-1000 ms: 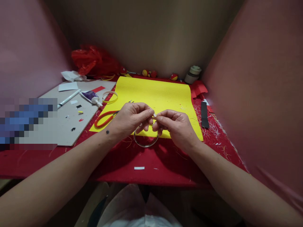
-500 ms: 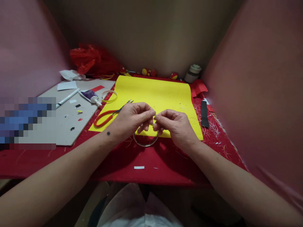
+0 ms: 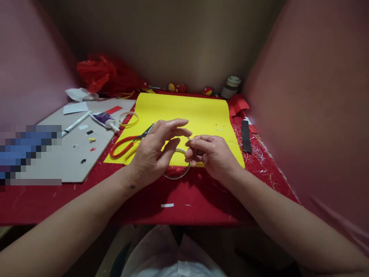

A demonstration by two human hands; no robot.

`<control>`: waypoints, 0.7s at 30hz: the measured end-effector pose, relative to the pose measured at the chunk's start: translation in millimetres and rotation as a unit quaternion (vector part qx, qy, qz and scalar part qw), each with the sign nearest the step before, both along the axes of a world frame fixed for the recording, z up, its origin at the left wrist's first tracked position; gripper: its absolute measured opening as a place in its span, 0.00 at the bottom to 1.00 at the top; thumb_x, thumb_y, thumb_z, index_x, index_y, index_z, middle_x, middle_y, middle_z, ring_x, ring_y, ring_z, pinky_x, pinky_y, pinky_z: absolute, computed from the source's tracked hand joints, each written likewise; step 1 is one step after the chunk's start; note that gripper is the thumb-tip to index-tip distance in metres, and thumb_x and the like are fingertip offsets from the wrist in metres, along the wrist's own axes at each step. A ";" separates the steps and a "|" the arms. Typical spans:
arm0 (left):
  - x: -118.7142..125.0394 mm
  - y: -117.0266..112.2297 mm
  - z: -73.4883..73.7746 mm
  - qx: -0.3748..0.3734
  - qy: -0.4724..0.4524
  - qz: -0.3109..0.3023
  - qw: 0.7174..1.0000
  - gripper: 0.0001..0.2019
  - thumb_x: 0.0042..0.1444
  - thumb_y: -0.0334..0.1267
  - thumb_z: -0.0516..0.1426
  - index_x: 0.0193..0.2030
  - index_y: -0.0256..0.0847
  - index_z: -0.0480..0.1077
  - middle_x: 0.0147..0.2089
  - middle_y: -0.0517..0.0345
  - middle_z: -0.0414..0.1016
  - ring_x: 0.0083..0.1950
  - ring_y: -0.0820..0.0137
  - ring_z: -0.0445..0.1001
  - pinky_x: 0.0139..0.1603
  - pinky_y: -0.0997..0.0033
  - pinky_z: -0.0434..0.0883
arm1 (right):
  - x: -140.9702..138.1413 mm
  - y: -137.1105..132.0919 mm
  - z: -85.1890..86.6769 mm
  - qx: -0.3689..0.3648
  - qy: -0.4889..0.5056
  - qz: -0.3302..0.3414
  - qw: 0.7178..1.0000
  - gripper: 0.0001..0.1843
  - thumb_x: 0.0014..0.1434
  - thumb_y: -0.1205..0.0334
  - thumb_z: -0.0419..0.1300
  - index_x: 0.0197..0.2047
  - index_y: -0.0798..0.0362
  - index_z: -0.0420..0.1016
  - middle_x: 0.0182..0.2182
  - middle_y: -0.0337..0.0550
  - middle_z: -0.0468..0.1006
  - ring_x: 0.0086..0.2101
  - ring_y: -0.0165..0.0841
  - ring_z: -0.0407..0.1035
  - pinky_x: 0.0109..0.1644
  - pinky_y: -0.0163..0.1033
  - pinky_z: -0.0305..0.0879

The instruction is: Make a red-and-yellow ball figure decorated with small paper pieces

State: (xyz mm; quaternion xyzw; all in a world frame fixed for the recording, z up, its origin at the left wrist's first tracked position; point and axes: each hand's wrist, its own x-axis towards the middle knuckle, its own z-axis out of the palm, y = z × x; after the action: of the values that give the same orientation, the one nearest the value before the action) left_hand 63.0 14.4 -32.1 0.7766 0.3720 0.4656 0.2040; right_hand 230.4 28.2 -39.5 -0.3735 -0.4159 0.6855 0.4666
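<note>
Above the front edge of a yellow corrugated sheet (image 3: 181, 105), my right hand (image 3: 211, 152) pinches a tiny pale piece (image 3: 189, 139), too small to name. My left hand (image 3: 161, 144) is open, thumb apart from its outstretched fingers, whose tips come close to that piece; I cannot tell if they touch it. A thin greyish hoop (image 3: 176, 178) lies between and below both hands, partly hidden by them. Left of my left hand rest red-handled scissors (image 3: 122, 148), blades partly behind the hand. A short white strip (image 3: 167, 205) lies nearer me on the red cloth (image 3: 138, 209).
At left, a grey board (image 3: 70, 154) carries a glue tube (image 3: 104, 120), a pen (image 3: 76, 123) and small scraps. A yellow ring (image 3: 128, 119) sits beside it. Behind are a red plastic bag (image 3: 106, 75) and a lidded jar (image 3: 231, 87). A black strip (image 3: 246, 136) lies right.
My left hand has opened from a pinch, its fingers lifting and spreading away from the thumb. My right hand keeps its pinch. The view has shifted slightly.
</note>
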 end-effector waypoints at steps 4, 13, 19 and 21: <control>-1.3 1.3 -4.6 0.058 0.055 0.020 0.997 0.23 0.60 0.26 0.51 0.62 0.43 0.60 0.52 0.50 0.74 0.53 0.64 0.75 0.56 0.61 0.69 | 1.6 0.7 0.0 -0.010 0.022 0.012 1.000 0.04 0.49 0.65 0.64 0.27 0.57 0.75 0.19 0.41 0.77 0.20 0.29 0.71 0.22 0.32 0.63; -1.5 5.8 -5.8 0.058 0.064 -0.006 0.996 0.21 0.60 0.25 0.51 0.59 0.40 0.61 0.49 0.50 0.77 0.51 0.65 0.76 0.54 0.62 0.71 | 2.1 1.5 0.1 0.002 0.050 0.027 0.998 0.06 0.46 0.63 0.66 0.26 0.56 0.76 0.19 0.40 0.78 0.20 0.29 0.70 0.23 0.32 0.65; 3.6 1.8 -1.3 0.012 -0.010 0.020 1.000 0.17 0.58 0.25 0.53 0.54 0.39 0.64 0.47 0.52 0.78 0.48 0.67 0.78 0.52 0.65 0.73 | 4.1 3.4 0.3 0.027 0.078 0.066 0.994 0.11 0.49 0.58 0.66 0.30 0.59 0.77 0.22 0.44 0.80 0.23 0.30 0.73 0.25 0.33 0.68; 5.2 2.5 -0.2 -0.006 -0.038 0.019 0.999 0.15 0.58 0.27 0.54 0.52 0.39 0.65 0.45 0.52 0.78 0.47 0.68 0.79 0.51 0.66 0.74 | 3.8 3.2 -0.2 0.028 0.077 0.063 0.995 0.09 0.48 0.61 0.66 0.30 0.59 0.77 0.22 0.43 0.80 0.23 0.30 0.73 0.26 0.33 0.68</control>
State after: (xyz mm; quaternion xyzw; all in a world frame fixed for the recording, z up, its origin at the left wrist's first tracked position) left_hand 68.2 16.8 -32.3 0.7502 0.3814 0.4959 0.2141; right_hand 234.2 31.4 -39.7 -0.2796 -0.4203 0.7285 0.4631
